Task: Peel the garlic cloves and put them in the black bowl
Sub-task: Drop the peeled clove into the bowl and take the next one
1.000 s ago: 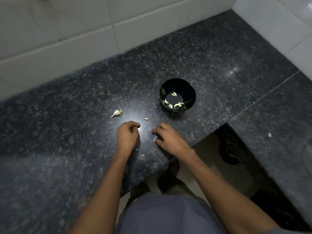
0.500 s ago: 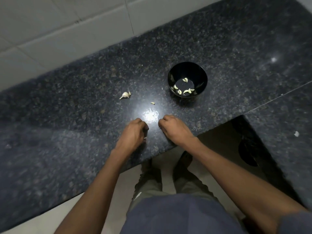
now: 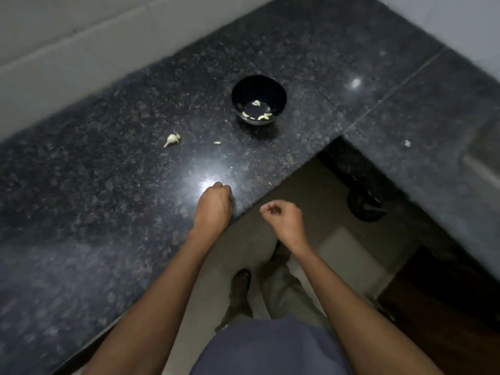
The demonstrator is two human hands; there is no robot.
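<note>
The black bowl [image 3: 239,90] stands on the dark granite counter [image 3: 108,198] and holds several peeled garlic cloves [image 3: 264,117]. A piece of unpeeled garlic [image 3: 172,138] lies left of the bowl, and a small clove [image 3: 217,143] lies between them. My left hand [image 3: 215,204] rests at the counter's front edge with its fingers curled under, and the clove it held a moment ago is hidden. My right hand [image 3: 284,217] hangs off the counter above the floor. Its fingers are curled against the thumb, and nothing shows in them.
The counter turns a corner at the right, where a white scrap [image 3: 407,143] lies. Tiled wall [image 3: 81,50] runs behind the counter. Below the front edge are the floor, my feet [image 3: 240,282] and a dark object [image 3: 365,207].
My right hand has drawn back off the counter and now hangs over the floor. My left hand stayed near the counter edge. The view has shifted, so the bowl looks farther away.
</note>
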